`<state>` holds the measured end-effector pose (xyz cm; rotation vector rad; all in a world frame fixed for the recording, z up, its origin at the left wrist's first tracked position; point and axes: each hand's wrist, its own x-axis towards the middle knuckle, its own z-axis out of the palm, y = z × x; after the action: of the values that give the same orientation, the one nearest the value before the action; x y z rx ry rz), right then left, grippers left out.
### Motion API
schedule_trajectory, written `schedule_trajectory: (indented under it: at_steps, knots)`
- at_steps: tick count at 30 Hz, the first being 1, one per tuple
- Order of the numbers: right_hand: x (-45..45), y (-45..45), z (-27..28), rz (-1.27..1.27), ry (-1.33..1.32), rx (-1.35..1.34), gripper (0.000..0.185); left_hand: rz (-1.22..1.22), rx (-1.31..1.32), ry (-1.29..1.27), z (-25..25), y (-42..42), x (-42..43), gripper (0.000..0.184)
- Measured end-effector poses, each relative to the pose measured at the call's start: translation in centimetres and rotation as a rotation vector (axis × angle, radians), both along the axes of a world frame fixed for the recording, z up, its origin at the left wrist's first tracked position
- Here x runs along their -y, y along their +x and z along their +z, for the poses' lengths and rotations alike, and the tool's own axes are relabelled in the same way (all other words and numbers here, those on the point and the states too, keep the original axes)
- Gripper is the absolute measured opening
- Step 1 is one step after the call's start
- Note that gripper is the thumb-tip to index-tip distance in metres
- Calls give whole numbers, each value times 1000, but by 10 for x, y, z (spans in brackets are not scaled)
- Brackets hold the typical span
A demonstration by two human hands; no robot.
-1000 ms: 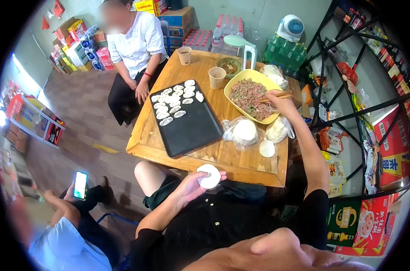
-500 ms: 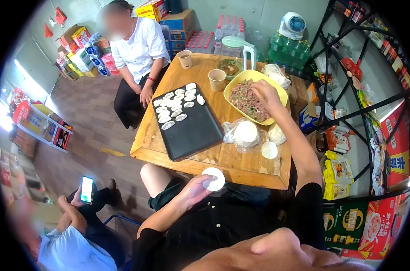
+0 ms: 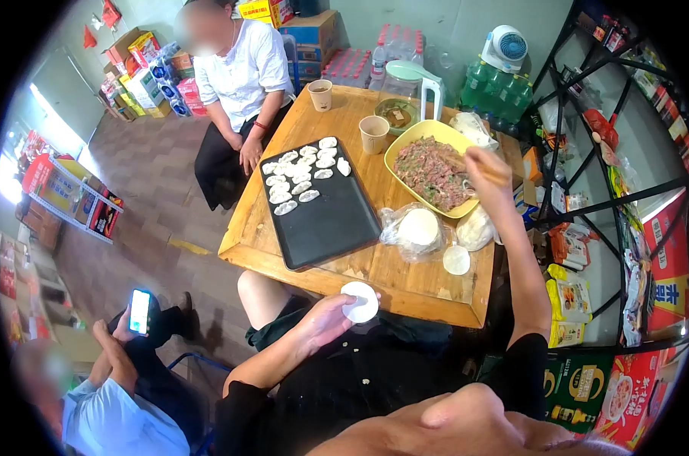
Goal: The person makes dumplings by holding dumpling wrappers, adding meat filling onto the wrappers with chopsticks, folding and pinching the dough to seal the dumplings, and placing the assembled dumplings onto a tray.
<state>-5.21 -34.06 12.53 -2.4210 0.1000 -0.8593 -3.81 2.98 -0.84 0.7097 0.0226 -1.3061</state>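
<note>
- My left hand point(image 3: 331, 321), just off the near edge of the brown wooden table point(image 3: 242, 247), pinches a thin, round, white dough wrapper point(image 3: 362, 304), thumb on top.
- My right hand point(image 3: 490, 186), by the table's right edge, curls around slim wooden chopsticks point(image 3: 493, 172); blur hides their tips.
- Beside it, toward the far right corner, sits a yellow plastic bowl point(image 3: 395, 169) of pink minced filling point(image 3: 434, 173) flecked with green.
- A black rectangular tray point(image 3: 329, 232) lies along the table's left side; white, folded dumplings point(image 3: 303, 171) cover its far end.
- Toward the near right corner, a stack of round white wrappers point(image 3: 418, 227) lies in clear plastic, with one loose white wrapper point(image 3: 456, 261) just beside.
- Two brown paper cups point(image 3: 373, 135) stand near the far edge.
</note>
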Motion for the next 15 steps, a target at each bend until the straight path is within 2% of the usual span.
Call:
schedule_trajectory:
  at_steps: [2, 4, 6, 7, 12, 14, 15]
  knots:
    - [13, 17, -10, -49, 377, 54, 19, 10, 2, -62, 2, -1, 0, 54]
    - [15, 26, -18, -19, 379, 65, 22, 11, -24, -55, 8, -2, -5, 54]
    - [10, 28, -23, 3, 273, -115, 21, 8, -54, -48, 15, -3, -10, 55]
    - [8, 25, -21, 48, 125, -136, 21, 33, -84, -34, 18, -5, -12, 56]
    - [-3, 7, -1, 11, 165, -213, 19, 60, -142, -50, 34, -6, -15, 53]
    - [-1, 6, -1, -9, 370, -114, 18, 59, -134, -45, 37, -6, -13, 55]
    - [4, 7, -3, -20, 299, -49, 18, 58, -134, -46, 35, -6, -11, 55]
